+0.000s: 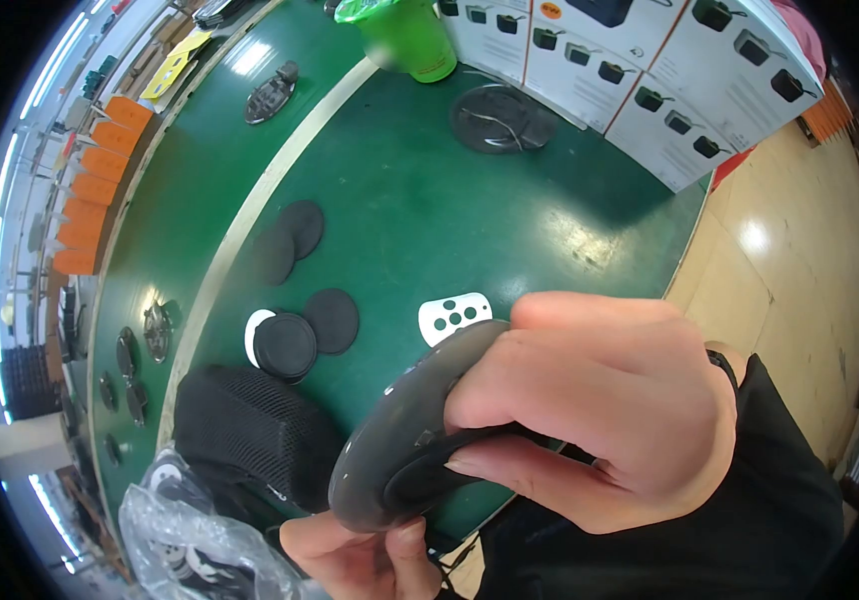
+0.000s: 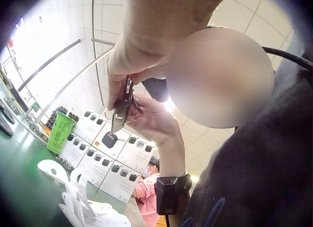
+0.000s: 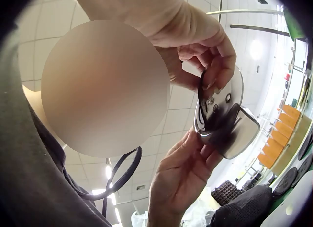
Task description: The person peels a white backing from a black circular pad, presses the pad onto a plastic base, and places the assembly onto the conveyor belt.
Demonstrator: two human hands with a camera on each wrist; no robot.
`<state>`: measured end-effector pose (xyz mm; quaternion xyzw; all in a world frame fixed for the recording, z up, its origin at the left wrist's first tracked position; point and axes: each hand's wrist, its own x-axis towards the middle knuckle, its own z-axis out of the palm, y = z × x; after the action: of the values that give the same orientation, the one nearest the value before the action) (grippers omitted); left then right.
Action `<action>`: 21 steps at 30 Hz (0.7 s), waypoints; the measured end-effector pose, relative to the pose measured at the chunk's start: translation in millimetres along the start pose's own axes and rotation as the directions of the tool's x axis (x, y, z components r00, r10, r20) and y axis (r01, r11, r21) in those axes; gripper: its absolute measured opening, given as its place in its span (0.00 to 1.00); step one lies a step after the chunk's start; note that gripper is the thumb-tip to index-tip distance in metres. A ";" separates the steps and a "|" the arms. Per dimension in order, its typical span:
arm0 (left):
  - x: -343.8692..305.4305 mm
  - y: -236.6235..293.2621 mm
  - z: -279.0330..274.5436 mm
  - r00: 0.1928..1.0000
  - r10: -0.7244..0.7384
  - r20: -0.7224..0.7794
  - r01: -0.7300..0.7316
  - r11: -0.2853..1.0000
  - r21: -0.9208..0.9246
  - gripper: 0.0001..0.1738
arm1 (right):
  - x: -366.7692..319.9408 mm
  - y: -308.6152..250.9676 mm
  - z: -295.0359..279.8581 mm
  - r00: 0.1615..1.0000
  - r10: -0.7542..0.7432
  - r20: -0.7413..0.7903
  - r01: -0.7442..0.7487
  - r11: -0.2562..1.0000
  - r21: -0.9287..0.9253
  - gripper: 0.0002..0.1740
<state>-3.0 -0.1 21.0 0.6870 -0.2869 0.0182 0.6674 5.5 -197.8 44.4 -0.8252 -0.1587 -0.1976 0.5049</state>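
Observation:
A dark oval device is held up above the table's near edge between both hands. The right hand pinches its upper part, thumb and fingers on a black flap or strap, also visible in the right wrist view. From below, the left hand grips the lower end between thumb and fingers; in the right wrist view the left hand is under the device, whose glossy panel faces outward. A white plate with several holes lies on the table just beyond the device.
Black round discs lie left of centre, near a black mesh pouch and clear plastic bags. Farther back are a dark oval part, a green cup and printed white boxes. A pale strip crosses the green table.

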 end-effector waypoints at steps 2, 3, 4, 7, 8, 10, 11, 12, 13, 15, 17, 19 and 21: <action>-0.4 -0.1 3.4 0.999 -0.020 -0.028 0.019 0.999 -0.047 0.16 | 0.0 1.3 0.4 1.000 -0.005 0.003 0.005 1.000 -0.014 0.13; -0.3 -0.2 4.6 0.999 -0.031 -0.040 0.028 0.997 -0.072 0.16 | -0.1 2.3 0.9 1.000 -0.010 0.001 0.010 1.000 -0.018 0.13; -0.2 -1.1 4.3 0.999 -0.021 -0.035 0.019 0.998 -0.060 0.16 | -0.1 2.3 1.2 1.000 -0.009 0.002 0.009 1.000 -0.028 0.13; -0.6 -2.9 1.6 1.000 -0.002 -0.012 0.002 1.000 -0.016 0.16 | 0.5 1.6 1.9 1.000 -0.006 0.012 0.007 0.998 -0.063 0.13; -1.9 -1.9 -0.1 1.000 -0.005 0.000 0.005 1.000 0.004 0.17 | 0.7 1.8 2.4 1.000 -0.011 0.014 0.012 0.997 -0.071 0.13; -2.1 -1.6 1.8 0.999 -0.031 -0.039 0.030 0.999 -0.011 0.18 | 0.4 3.5 3.9 1.000 -0.018 0.015 0.020 0.997 -0.076 0.13; -1.2 -1.2 7.5 0.994 -0.056 -0.090 0.052 0.998 -0.047 0.18 | 0.2 3.4 4.4 1.000 -0.012 0.016 0.013 0.997 -0.079 0.14; -0.1 -0.2 12.4 0.986 -0.083 -0.142 0.072 0.994 -0.083 0.18 | -0.5 0.7 5.6 1.000 0.015 0.020 -0.014 0.997 -0.081 0.14; 2.3 3.7 16.1 0.979 -0.121 -0.161 0.110 0.991 -0.076 0.18 | -0.9 -0.9 8.0 1.000 0.023 0.010 -0.022 0.995 -0.098 0.14; 8.1 12.9 21.5 0.960 -0.194 -0.202 0.185 0.981 -0.063 0.17 | -1.6 -2.6 14.8 1.000 0.019 -0.023 -0.022 0.989 -0.149 0.14; 9.7 12.0 21.0 0.943 -0.200 -0.267 0.185 0.979 -0.082 0.14 | -3.4 -2.3 23.8 0.999 -0.022 -0.043 0.013 0.980 -0.198 0.13; 8.6 9.3 17.3 0.938 -0.165 -0.305 0.172 0.985 -0.004 0.11 | -4.7 -3.6 30.3 0.998 -0.060 -0.025 0.052 0.971 -0.235 0.13; 7.3 4.9 13.1 0.948 -0.095 -0.303 0.152 0.974 0.170 0.09 | -4.2 -8.2 31.0 0.998 -0.056 0.012 0.057 0.954 -0.294 0.14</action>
<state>-3.6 -14.7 27.0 0.7540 -0.1380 0.1054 0.6335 3.2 -166.7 36.0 -0.8865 -0.1518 -0.2320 0.3705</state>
